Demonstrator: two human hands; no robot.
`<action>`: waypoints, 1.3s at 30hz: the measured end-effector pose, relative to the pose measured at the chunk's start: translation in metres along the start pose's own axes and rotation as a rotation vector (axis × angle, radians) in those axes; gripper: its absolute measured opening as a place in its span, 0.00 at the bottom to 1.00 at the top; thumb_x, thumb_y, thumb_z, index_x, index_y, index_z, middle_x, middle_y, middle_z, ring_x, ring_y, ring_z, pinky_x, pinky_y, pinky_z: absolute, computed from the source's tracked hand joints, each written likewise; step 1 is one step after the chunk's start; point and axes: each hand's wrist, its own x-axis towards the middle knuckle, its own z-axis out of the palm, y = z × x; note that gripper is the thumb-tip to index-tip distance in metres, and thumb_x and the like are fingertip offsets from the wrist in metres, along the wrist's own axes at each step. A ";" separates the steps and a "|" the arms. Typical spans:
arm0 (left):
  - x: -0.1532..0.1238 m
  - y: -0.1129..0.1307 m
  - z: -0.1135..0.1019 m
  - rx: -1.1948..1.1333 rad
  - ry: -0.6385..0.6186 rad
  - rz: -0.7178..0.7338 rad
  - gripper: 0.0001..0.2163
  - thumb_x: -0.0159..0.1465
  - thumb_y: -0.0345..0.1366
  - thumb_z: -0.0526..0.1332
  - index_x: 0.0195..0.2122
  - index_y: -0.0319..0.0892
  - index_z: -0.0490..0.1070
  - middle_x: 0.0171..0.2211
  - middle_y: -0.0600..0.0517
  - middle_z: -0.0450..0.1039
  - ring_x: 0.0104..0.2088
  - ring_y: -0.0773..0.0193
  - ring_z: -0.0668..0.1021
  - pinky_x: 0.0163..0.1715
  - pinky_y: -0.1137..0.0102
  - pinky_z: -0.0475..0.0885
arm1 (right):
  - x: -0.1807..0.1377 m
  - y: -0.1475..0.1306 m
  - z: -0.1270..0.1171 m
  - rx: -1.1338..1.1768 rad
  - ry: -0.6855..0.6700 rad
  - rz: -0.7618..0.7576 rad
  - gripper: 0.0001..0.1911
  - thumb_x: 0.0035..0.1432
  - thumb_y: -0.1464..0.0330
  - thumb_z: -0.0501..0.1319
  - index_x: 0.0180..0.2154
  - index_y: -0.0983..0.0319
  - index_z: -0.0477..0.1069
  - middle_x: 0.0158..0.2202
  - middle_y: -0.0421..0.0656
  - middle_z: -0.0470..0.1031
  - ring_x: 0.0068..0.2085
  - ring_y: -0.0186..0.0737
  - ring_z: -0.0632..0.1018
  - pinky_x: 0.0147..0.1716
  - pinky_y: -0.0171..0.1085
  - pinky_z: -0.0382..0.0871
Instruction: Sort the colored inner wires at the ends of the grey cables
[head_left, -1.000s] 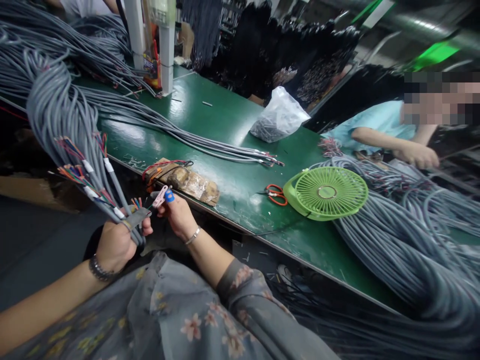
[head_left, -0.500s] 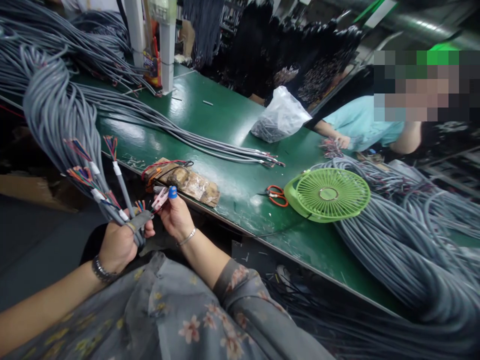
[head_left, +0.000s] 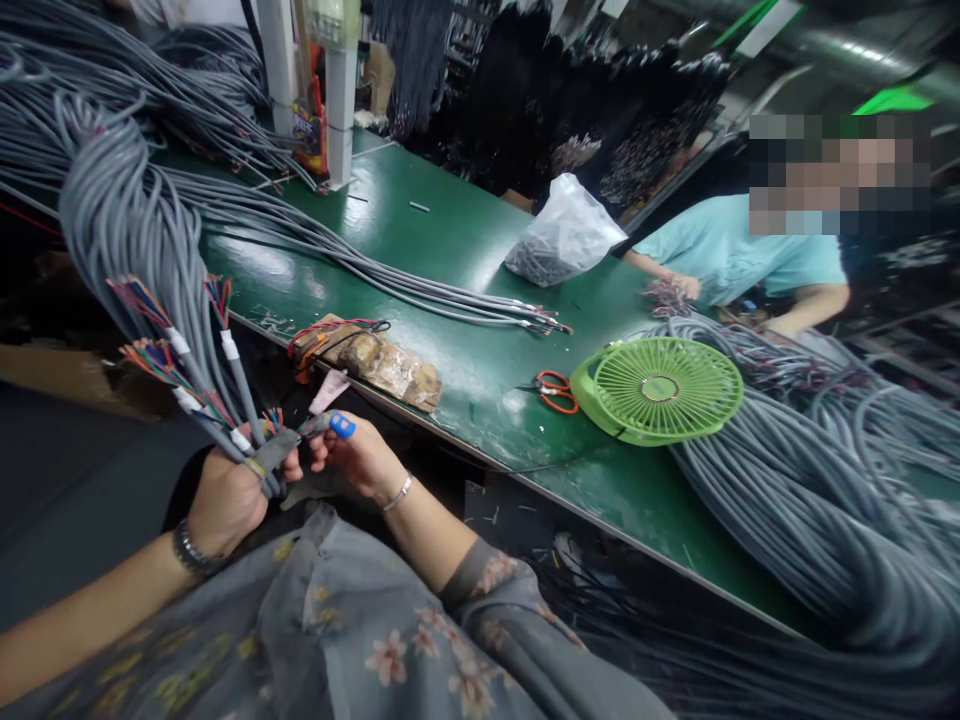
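My left hand [head_left: 229,495] is closed around several grey cables [head_left: 244,385]. Coloured cores fan out beyond white sleeves at the cable ends. A worn grey cover is on that hand's thumb. My right hand [head_left: 364,455], with a blue cover on a fingertip, is pinched close to the left thumb, by a short cable end with coloured wires [head_left: 274,420]. What its fingers grip is too small to make out. Just above them is a pale pink piece [head_left: 328,390]; whether the right hand holds it I cannot tell.
A taped cardboard block [head_left: 386,365] lies at the edge of the green table [head_left: 457,270]. Orange-handled scissors [head_left: 556,392], a green fan [head_left: 658,388], a clear plastic bag [head_left: 566,232] and thick cable bundles [head_left: 795,500] are farther right. Another person [head_left: 712,240] works across the table.
My right hand has turned and come lower, its fingertips now closer to the left thumb. The pink piece now shows above the fingers. The co-worker's arm has come down onto the cables.
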 end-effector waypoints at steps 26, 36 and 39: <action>0.006 0.007 0.019 -0.006 0.023 0.019 0.19 0.37 0.41 0.82 0.23 0.47 0.72 0.15 0.61 0.72 0.17 0.68 0.74 0.18 0.73 0.74 | 0.035 -0.016 0.021 0.222 0.257 -0.049 0.25 0.65 0.46 0.80 0.34 0.59 0.79 0.31 0.41 0.81 0.35 0.39 0.79 0.35 0.35 0.78; 0.005 0.004 0.017 -0.009 0.049 0.015 0.20 0.38 0.40 0.82 0.25 0.49 0.71 0.16 0.61 0.72 0.18 0.66 0.74 0.18 0.73 0.73 | 0.033 -0.012 0.025 0.319 0.269 -0.002 0.31 0.71 0.37 0.71 0.34 0.58 0.79 0.31 0.42 0.81 0.34 0.40 0.80 0.32 0.34 0.76; 0.002 0.005 0.015 0.001 0.062 0.023 0.19 0.38 0.40 0.81 0.25 0.49 0.71 0.16 0.61 0.73 0.18 0.66 0.75 0.18 0.73 0.74 | 0.032 -0.010 0.021 0.318 0.238 0.005 0.35 0.72 0.32 0.64 0.36 0.58 0.79 0.32 0.42 0.81 0.33 0.40 0.79 0.31 0.34 0.76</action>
